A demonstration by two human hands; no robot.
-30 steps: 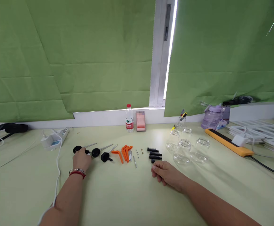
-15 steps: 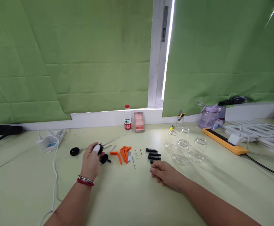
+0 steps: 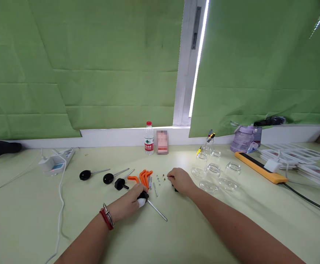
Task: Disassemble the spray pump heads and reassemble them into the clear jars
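Note:
My left hand [image 3: 133,201], its thumb covered in white, grips a black cap with a metal rod [image 3: 157,210], the rod slanting down to the right. Over the black spring-ended pieces, my right hand [image 3: 182,180] has its fingers drawn together; it hides most of them, and what its fingertips hold cannot be seen. A black piece [image 3: 175,189] shows below it. Just beyond my left hand lie orange angled handles [image 3: 143,178] and short metal pins [image 3: 155,189]. Tiny nuts [image 3: 158,179] and brass-coloured bits [image 3: 164,177] are left of my right fingertips.
Three more rodded black caps [image 3: 108,178] lie at left. Several clear glass jars [image 3: 213,178] stand at right, before an orange power strip [image 3: 260,168]. A water bottle [image 3: 149,139] and a pinkish box [image 3: 162,142] stand at the back. A white cable [image 3: 61,198] crosses the left side.
My left hand has brought the rodded black cap right and nearer, its rod now pointing toward the front. My right hand has moved up over the black spring-ended pieces.

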